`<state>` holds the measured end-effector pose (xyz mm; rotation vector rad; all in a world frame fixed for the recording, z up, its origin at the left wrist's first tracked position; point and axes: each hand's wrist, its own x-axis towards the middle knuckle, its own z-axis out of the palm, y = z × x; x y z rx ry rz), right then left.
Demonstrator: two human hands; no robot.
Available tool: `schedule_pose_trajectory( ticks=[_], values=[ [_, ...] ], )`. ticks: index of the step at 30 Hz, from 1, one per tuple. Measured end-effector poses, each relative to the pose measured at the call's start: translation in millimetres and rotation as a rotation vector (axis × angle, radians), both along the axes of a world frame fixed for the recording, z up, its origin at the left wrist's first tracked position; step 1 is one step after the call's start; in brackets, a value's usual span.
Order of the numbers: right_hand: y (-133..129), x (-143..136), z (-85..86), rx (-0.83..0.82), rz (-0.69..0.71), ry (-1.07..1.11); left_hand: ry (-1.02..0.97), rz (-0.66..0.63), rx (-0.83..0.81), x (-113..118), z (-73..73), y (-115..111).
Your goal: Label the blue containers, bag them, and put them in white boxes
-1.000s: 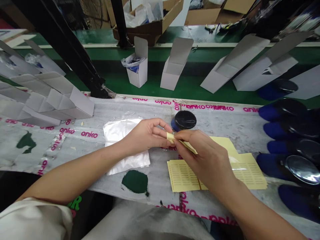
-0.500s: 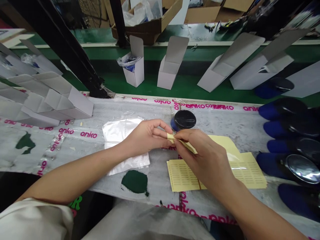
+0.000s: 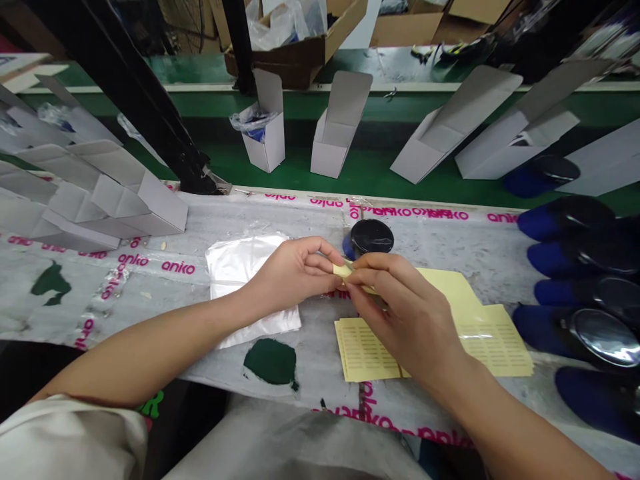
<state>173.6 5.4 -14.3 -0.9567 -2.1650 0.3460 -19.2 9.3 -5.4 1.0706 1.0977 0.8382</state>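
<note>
Between my two hands is a small piece of yellow label sheet (image 3: 342,271), pinched at both ends. My left hand (image 3: 295,275) grips its left end with thumb and fingers. My right hand (image 3: 407,303) closes on the other end, and its fingers cover most of the piece. Under my right hand lies a stack of yellow label sheets (image 3: 370,357) with rows of small print. Just beyond my fingertips stands a blue jar with a black lid (image 3: 371,237). Clear plastic bags (image 3: 225,263) lie flat beneath my left wrist.
Several blue jars with dark lids (image 3: 570,219) line the right side. Open white boxes (image 3: 333,143) stand along the green conveyor (image 3: 370,180), one with a bagged blue item (image 3: 257,130). More white boxes (image 3: 165,207) crowd the left, beside a black slanted post (image 3: 150,113).
My right fingers have shifted slightly along the yellow piece and now cover more of it. The left hand stays nearly still. The white boxes on the conveyor have moved slightly left.
</note>
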Motion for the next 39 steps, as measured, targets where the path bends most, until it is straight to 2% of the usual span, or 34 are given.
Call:
schedule_pose_trajectory(
  ticks=[5,8,10,12,14,17,19,21,23,25,28,34,36,39],
  values=[
    [-1.6,-2.4,9.8,-0.541,-0.06,0.181,0.142,-0.015,0.274,1.5,-7.4,-7.3],
    [-1.0,3.5,15.6,-0.718,-0.049,0.278,0.162,-0.042,0.281,-0.1,-9.0,-6.3],
    [2.9,10.8,16.3,-0.697,-0.064,0.352,0.181,-0.12,0.227,-4.9,-4.6,-3.4],
    [10.6,17.9,13.2,-0.516,-0.146,0.372,0.249,-0.26,0.141,-13.3,5.1,0.1],
    [21.0,21.6,6.7,-0.321,-0.208,0.3,0.361,-0.417,0.037,-23.4,17.1,3.8],
    [34.1,17.4,-4.8,-0.254,-0.175,0.175,0.512,-0.544,-0.017,-34.7,28.8,10.3],
    [36.5,9.6,-10.4,-0.269,-0.137,0.187,0.579,-0.448,0.085,-36.4,27.2,15.2],
    [32.9,1.1,-13.1,-0.25,-0.09,0.218,0.629,-0.249,0.263,-33.7,18.6,19.9],
    [25.1,-5.1,-13.5,-0.202,-0.033,0.204,0.619,-0.133,0.435,-29.2,7.1,23.6],
    [16.5,-7.1,-11.8,-0.17,0.02,0.162,0.547,-0.159,0.505,-25.3,-2.5,25.8],
    [7.4,-3.1,-5.4,-0.25,0.05,0.156,0.453,-0.189,0.476,-22.9,-8.3,26.0],
    [6.8,3.0,5.4,-0.5,-0.078,0.26,0.446,-0.193,0.455,-24.2,-8.1,22.4],
    [8.2,1.6,4.8,-0.529,-0.077,0.248,0.447,-0.194,0.454,-24.7,-9.8,22.0],
    [8.1,-0.6,3.6,-0.482,-0.105,0.214,0.463,-0.193,0.451,-25.0,-12.0,21.9]
  ],
)
